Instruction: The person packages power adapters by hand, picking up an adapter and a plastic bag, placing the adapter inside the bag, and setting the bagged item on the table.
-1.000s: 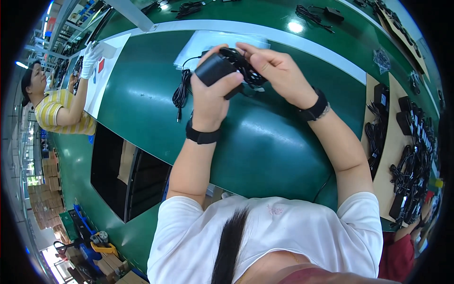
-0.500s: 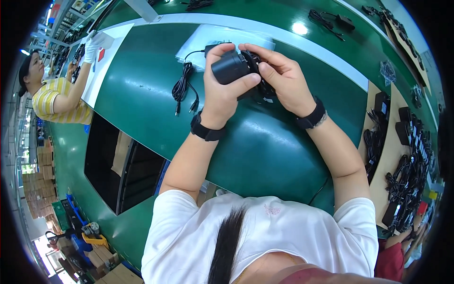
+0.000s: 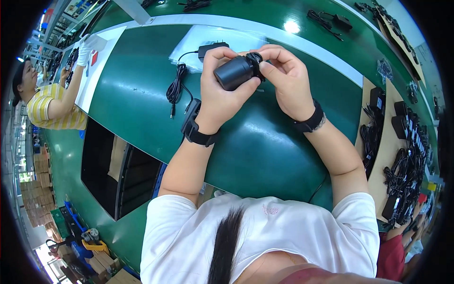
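My left hand grips a black cylindrical device above the green work surface. My right hand pinches a black ring-like part at the cylinder's far end. Both wrists wear black bands. Just beyond my left hand lies a black power adapter on a clear plastic bag, and its coiled cable trails to the left on the green surface.
A cardboard tray at the right holds several black adapters and cables. Another person in a striped yellow top works at the far left over a white sheet. More black cables lie at the far edge. A dark opening gapes at lower left.
Both hands with the black cylinder have shifted slightly toward me and to the right. The right fingers have moved onto the ring at the cylinder's end.
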Demonstrator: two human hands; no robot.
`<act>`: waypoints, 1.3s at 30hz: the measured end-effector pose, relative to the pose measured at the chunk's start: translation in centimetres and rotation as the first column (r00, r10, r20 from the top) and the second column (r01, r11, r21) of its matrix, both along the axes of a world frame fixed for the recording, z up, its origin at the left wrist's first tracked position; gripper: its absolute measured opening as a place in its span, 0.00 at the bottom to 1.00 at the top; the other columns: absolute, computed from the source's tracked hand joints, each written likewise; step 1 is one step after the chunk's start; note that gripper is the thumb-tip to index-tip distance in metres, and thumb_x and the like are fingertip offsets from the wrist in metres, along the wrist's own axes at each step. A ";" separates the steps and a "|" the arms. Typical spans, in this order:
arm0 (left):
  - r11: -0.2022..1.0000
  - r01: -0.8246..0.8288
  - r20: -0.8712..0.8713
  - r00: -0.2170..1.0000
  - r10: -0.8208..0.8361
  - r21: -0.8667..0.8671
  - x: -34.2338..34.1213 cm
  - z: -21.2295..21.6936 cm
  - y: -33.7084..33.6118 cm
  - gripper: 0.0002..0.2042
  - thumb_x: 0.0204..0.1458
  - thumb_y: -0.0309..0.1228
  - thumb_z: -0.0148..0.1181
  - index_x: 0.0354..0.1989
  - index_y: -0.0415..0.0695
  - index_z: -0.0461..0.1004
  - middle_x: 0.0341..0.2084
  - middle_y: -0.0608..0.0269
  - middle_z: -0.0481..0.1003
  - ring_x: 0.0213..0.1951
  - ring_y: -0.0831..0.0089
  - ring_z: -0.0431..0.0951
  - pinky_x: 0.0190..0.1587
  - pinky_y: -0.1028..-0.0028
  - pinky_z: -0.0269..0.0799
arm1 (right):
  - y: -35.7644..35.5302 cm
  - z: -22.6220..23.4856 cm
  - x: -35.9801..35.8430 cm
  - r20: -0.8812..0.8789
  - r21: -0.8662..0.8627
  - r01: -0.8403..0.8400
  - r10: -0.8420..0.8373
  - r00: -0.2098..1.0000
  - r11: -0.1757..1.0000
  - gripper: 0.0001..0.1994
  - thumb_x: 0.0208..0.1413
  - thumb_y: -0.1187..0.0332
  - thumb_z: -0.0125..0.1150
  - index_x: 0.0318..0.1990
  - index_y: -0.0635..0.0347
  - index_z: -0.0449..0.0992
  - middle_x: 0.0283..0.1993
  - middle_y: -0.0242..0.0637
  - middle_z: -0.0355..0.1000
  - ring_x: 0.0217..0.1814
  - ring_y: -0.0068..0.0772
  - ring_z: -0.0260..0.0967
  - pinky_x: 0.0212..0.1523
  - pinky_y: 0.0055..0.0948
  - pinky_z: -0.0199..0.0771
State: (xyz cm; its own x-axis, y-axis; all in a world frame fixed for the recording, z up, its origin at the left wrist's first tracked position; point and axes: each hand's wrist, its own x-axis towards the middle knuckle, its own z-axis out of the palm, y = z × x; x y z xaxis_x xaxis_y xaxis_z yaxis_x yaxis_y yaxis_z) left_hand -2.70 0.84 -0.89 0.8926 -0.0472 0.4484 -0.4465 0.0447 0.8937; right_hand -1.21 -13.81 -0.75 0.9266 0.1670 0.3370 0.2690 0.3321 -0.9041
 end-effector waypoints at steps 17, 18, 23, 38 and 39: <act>0.996 -0.037 0.165 0.985 0.049 -0.075 -0.2 -0.6 -1.0 0.23 0.37 0.14 0.60 0.40 0.42 0.57 0.39 0.52 0.73 0.40 0.71 0.74 0.42 0.75 0.70 | 1.4 -0.5 -2.1 0.477 -0.241 0.407 -0.258 0.840 0.881 0.09 0.49 0.84 0.50 0.39 0.68 0.67 0.46 0.43 0.63 0.50 0.37 0.65 0.47 0.27 0.68; 0.997 -0.021 0.180 0.983 0.035 -0.079 -0.2 -0.5 -1.1 0.23 0.37 0.14 0.59 0.41 0.42 0.57 0.38 0.52 0.72 0.40 0.71 0.74 0.43 0.74 0.70 | 1.3 -0.5 -2.0 0.572 -0.314 0.497 -0.257 0.779 0.809 0.10 0.48 0.84 0.51 0.40 0.68 0.67 0.45 0.43 0.63 0.48 0.37 0.66 0.46 0.27 0.68; 0.975 -0.214 0.235 0.952 0.195 0.055 -0.9 -0.4 -1.5 0.23 0.36 0.16 0.62 0.42 0.40 0.59 0.37 0.53 0.72 0.38 0.72 0.74 0.41 0.75 0.71 | 1.6 -0.8 -2.3 0.658 -0.269 0.565 -0.279 0.699 0.780 0.10 0.48 0.85 0.49 0.39 0.68 0.67 0.46 0.46 0.64 0.46 0.41 0.66 0.45 0.29 0.68; 0.895 -0.169 0.086 0.971 0.223 -0.413 -0.2 2.0 1.5 0.25 0.37 0.11 0.59 0.44 0.41 0.56 0.34 0.50 0.72 0.38 0.66 0.75 0.43 0.70 0.72 | 0.4 -0.1 -1.6 -0.644 0.238 -0.515 0.530 0.551 0.824 0.18 0.60 0.57 0.43 0.44 0.65 0.69 0.36 0.41 0.72 0.35 0.33 0.72 0.44 0.29 0.70; 0.915 -0.130 0.121 0.975 0.189 -0.383 -0.3 1.8 1.3 0.25 0.38 0.11 0.58 0.44 0.41 0.55 0.35 0.49 0.72 0.38 0.65 0.75 0.43 0.69 0.72 | 0.9 -0.9 -1.5 -0.634 0.376 -0.357 0.519 0.574 0.855 0.18 0.61 0.57 0.42 0.45 0.65 0.68 0.37 0.42 0.72 0.37 0.34 0.71 0.44 0.31 0.69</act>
State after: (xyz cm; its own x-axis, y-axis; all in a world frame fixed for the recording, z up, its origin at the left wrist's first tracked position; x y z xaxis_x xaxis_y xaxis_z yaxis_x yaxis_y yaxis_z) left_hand -3.00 2.12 0.86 0.7942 0.2856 0.5363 -0.6041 0.2764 0.7474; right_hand -2.69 -12.90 -1.60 0.7206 0.6267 -0.2966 -0.6304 0.4142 -0.6565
